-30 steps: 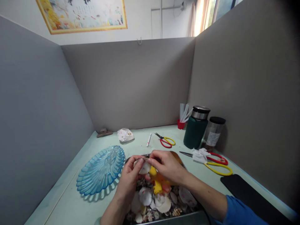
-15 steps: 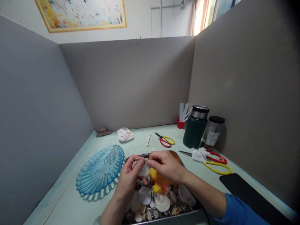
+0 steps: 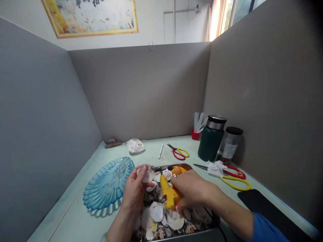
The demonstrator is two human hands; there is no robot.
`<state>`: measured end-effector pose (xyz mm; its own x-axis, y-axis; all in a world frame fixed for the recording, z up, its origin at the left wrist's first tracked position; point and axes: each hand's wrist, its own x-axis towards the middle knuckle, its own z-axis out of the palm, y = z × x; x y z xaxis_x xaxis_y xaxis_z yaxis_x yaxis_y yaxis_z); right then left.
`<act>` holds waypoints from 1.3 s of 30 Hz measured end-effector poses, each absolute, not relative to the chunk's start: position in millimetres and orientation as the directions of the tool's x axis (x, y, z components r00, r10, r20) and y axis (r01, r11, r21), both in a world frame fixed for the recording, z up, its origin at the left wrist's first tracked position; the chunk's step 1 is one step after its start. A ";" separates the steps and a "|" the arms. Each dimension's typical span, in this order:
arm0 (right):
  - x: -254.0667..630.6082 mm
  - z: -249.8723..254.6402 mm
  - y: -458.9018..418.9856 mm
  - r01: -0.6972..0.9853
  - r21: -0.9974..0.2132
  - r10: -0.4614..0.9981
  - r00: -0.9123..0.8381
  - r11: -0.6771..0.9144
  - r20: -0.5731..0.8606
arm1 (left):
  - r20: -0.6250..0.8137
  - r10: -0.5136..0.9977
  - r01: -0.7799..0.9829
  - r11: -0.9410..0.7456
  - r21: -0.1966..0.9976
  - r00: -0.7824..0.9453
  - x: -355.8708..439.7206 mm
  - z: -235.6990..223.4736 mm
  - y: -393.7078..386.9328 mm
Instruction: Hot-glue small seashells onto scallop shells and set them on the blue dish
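Observation:
My left hand pinches a white scallop shell above the left side of a metal tray. My right hand is closed around the right side of a yellow hot glue gun, which is over the shells in the tray; its fingers are partly hidden. A ribbed white shell and several other shells, pale and striped, fill the tray below. Something orange shows just beyond my right hand.
Left of the tray lies a blue shell-shaped dish. Behind are small scissors, a white stick and a crumpled packet. To the right are a green flask, a jar, large scissors and a black phone-like slab.
My right hand has left the shell, moved down and right, and closed on the glue gun. The left hand still holds the shell, slightly further left.

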<state>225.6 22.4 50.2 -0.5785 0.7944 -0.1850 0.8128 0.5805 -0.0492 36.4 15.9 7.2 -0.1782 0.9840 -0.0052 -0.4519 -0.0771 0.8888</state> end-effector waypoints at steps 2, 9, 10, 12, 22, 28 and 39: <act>221.3 43.3 21.9 0.811 -0.034 0.790 -0.577 0.584 -0.207 | -0.005 0.984 -0.459 -0.078 0.885 -0.177 35.4 5.2 16.7; 248.1 58.7 33.6 0.758 -0.232 0.761 -0.641 0.609 -0.098 | -0.011 0.983 -0.465 -0.077 0.882 -0.185 33.8 2.3 19.4; 256.7 65.6 36.0 0.736 -0.332 0.757 -0.647 0.590 -0.090 | -0.013 0.982 -0.462 -0.077 0.884 -0.189 33.7 2.2 19.8; 273.0 78.5 39.9 0.628 -0.583 0.735 -0.674 0.516 -0.076 | -0.013 0.981 -0.456 -0.078 0.886 -0.193 33.8 2.2 20.1; 263.7 71.0 48.9 0.159 -0.971 0.808 -0.587 0.180 0.054 | 0.005 0.979 -0.445 -0.098 0.890 -0.205 34.2 3.8 16.9; 249.4 59.9 48.6 0.137 -0.978 0.785 -0.618 0.158 0.040 | 0.011 0.977 -0.414 -0.100 0.905 -0.213 35.9 3.8 17.6; 254.8 42.6 65.4 0.148 -0.984 0.755 -0.655 0.104 -0.018 | 0.005 0.985 -0.473 -0.088 0.877 -0.175 36.7 3.8 18.1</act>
<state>254.8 65.4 42.6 -0.6552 0.7552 -0.0183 0.1477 0.1044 -0.9835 36.7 18.1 3.8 -0.1747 0.9846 0.0051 -0.4730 -0.0885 0.8766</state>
